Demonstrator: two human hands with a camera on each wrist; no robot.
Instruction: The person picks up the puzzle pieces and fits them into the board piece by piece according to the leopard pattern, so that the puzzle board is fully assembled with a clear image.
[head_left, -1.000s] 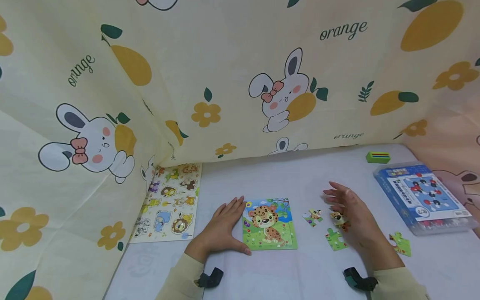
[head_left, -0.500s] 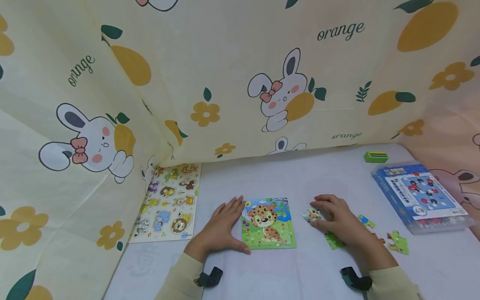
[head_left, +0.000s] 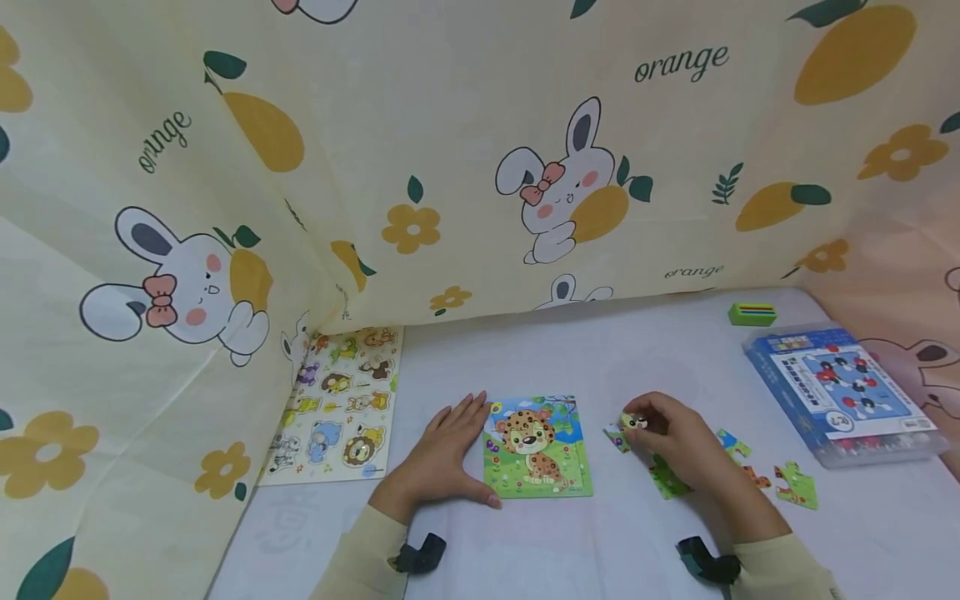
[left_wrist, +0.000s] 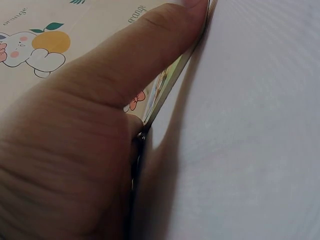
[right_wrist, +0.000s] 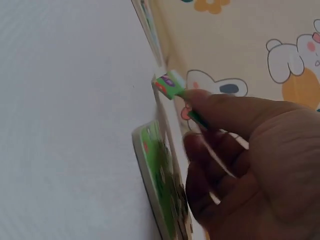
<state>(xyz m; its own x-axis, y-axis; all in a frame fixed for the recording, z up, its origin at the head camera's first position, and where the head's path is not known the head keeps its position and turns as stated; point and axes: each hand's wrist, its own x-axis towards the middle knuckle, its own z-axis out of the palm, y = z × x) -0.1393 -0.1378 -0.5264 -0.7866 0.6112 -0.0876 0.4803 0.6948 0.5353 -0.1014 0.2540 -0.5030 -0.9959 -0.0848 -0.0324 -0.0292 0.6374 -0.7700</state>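
In the head view, a square leopard picture puzzle [head_left: 536, 450] lies on the white table. My left hand [head_left: 448, 454] rests spread along its left side, with thumb and fingertips at its corners. The left wrist view shows that thumb [left_wrist: 135, 55] against the puzzle's edge. To the right of the puzzle, my right hand [head_left: 686, 442] pinches a jigsaw piece [head_left: 617, 438] between thumb and fingers, tilted up from the table. The right wrist view shows a green corner of this jigsaw piece [right_wrist: 170, 84] past the thumb. Beneath the right hand lies a green jigsaw piece [head_left: 667, 479], partly hidden.
More jigsaw pieces [head_left: 797, 485] lie right of my right hand, partly behind the wrist. A blue-labelled plastic case [head_left: 847, 392] stands at the right, with a small green block [head_left: 752, 314] behind it. An animal sheet [head_left: 352, 417] lies left. A patterned cloth [head_left: 480, 167] hangs behind.
My right hand has come down and left to the jigsaw piece nearest the puzzle, pinched it and tilted it up. Pieces it covered earlier now show behind the wrist. The left hand stays put.
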